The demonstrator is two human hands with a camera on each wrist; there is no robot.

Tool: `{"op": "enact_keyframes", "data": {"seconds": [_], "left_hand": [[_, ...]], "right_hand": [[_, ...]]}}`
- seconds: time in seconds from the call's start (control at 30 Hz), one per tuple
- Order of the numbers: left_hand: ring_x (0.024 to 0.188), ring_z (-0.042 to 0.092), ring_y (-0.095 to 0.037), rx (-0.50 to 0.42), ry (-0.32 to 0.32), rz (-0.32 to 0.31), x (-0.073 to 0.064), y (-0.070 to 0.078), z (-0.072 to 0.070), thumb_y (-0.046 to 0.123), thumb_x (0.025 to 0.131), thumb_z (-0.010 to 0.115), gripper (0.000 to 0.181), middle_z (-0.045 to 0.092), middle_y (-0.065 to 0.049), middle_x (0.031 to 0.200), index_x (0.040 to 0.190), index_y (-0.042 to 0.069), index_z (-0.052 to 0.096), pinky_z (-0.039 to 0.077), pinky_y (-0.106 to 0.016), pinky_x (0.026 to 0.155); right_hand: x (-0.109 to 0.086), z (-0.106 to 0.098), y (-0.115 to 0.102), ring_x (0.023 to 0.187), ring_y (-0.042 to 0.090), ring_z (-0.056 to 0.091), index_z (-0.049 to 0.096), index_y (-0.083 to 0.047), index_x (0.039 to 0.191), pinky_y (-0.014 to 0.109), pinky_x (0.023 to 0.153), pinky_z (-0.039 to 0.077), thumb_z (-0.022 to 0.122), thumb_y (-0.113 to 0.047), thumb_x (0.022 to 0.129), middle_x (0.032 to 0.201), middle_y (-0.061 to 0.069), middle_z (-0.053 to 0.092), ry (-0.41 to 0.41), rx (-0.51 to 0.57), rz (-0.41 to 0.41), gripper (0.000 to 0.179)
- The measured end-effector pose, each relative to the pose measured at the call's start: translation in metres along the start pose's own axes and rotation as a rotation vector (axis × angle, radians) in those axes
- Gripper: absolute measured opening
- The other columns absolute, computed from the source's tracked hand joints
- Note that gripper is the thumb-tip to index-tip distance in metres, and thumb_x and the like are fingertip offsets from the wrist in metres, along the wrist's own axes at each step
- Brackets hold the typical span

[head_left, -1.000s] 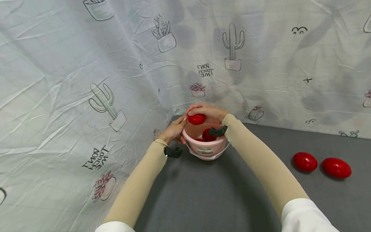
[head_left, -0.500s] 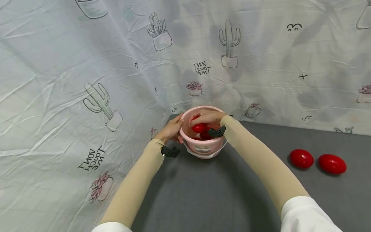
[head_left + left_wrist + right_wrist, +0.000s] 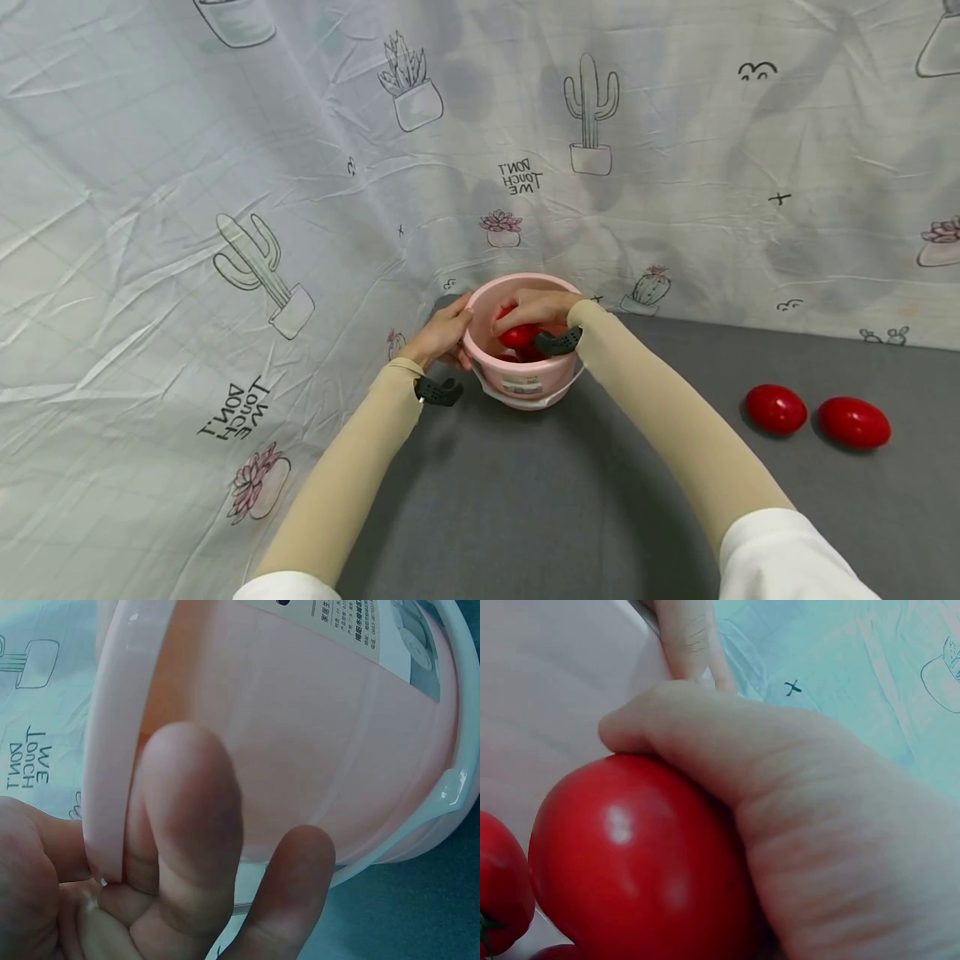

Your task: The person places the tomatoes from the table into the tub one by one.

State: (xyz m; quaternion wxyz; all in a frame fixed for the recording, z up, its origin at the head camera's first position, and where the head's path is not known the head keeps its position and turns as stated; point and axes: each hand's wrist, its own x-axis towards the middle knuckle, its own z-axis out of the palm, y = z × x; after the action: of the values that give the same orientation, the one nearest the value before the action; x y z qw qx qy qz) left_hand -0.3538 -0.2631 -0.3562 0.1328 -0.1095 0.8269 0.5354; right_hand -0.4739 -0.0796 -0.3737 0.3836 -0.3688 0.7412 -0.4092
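Observation:
A pink bucket (image 3: 491, 375) with a white handle stands near the cloth corner. My left hand (image 3: 444, 335) grips its left rim; the left wrist view shows fingers against the outer wall (image 3: 300, 742). Down inside the bucket, my right hand (image 3: 542, 307) holds a glossy red tomato (image 3: 517, 337). In the right wrist view the thumb lies along the top of that tomato (image 3: 637, 855); most of the other fingers are hidden. Another tomato (image 3: 501, 881) with a green stem end lies beside it in the bucket.
Two more red tomatoes, one (image 3: 776, 409) left of the other (image 3: 853, 422), lie on the grey tabletop (image 3: 517, 500) at the right. White cloth (image 3: 675, 208) printed with cacti hangs behind and to the left, close to the bucket.
My right hand has lowered the tomato from above the bucket's rim down into it. The left hand keeps its grip on the rim. The view has shifted slightly.

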Motion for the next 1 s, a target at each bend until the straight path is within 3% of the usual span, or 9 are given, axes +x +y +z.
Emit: {"op": "enact_keyframes", "data": {"seconds": [0.2,0.4,0.5,0.63,0.77,1.0], "left_hand": [[0.041,0.059,-0.012,0.009,-0.003,0.001,0.0002,0.0006,0.0004,0.033,0.112,0.032,0.056,0.057,-0.006,0.056,0.164,0.035,0.012,0.052,-0.029,0.049],[0.040,0.059,-0.012,0.008,0.004,0.000,-0.0001,0.0017,0.0003,0.032,0.112,0.033,0.056,0.057,-0.007,0.056,0.164,0.034,0.012,0.052,-0.029,0.047],[0.041,0.059,-0.012,0.010,0.006,-0.006,-0.0002,0.0029,-0.0001,0.033,0.112,0.033,0.056,0.057,-0.006,0.056,0.164,0.036,0.013,0.051,-0.028,0.048],[0.041,0.059,-0.012,0.019,0.002,-0.013,0.0001,0.0039,-0.0008,0.034,0.112,0.033,0.055,0.056,-0.006,0.057,0.163,0.037,0.013,0.052,-0.028,0.049],[0.041,0.059,-0.012,0.023,0.002,-0.016,-0.0001,0.0041,-0.0008,0.034,0.112,0.032,0.055,0.056,-0.005,0.056,0.164,0.036,0.013,0.052,-0.028,0.050],[0.041,0.058,-0.013,0.012,0.003,-0.029,-0.0008,0.0036,0.0004,0.035,0.112,0.032,0.055,0.056,-0.006,0.056,0.163,0.037,0.013,0.052,-0.029,0.049]], "right_hand": [[-0.0004,0.0018,-0.0015,0.084,0.015,0.058,0.070,-0.007,0.101,0.024,0.072,0.052,0.070,-0.024,0.090,0.082,-0.002,0.066,0.007,-0.041,-0.005,0.020],[-0.0021,0.0022,-0.0038,0.087,0.017,0.057,0.071,-0.008,0.101,0.024,0.073,0.050,0.072,-0.025,0.089,0.084,-0.001,0.066,0.021,-0.044,-0.010,0.021],[-0.0035,0.0021,-0.0059,0.094,0.018,0.058,0.070,-0.010,0.108,0.025,0.078,0.052,0.073,-0.028,0.089,0.093,-0.001,0.068,0.040,-0.052,-0.010,0.026],[-0.0048,0.0020,-0.0079,0.110,0.024,0.060,0.069,-0.012,0.121,0.036,0.096,0.054,0.072,-0.028,0.092,0.116,0.005,0.070,0.078,-0.019,-0.067,0.034],[-0.0057,0.0030,-0.0087,0.125,0.030,0.056,0.067,-0.015,0.129,0.052,0.113,0.043,0.071,-0.029,0.093,0.130,0.007,0.066,0.097,0.054,-0.107,0.039],[-0.0058,0.0036,-0.0075,0.127,0.031,0.059,0.068,-0.022,0.129,0.055,0.113,0.043,0.073,-0.035,0.091,0.132,0.003,0.066,0.118,0.066,-0.118,0.040]]}}
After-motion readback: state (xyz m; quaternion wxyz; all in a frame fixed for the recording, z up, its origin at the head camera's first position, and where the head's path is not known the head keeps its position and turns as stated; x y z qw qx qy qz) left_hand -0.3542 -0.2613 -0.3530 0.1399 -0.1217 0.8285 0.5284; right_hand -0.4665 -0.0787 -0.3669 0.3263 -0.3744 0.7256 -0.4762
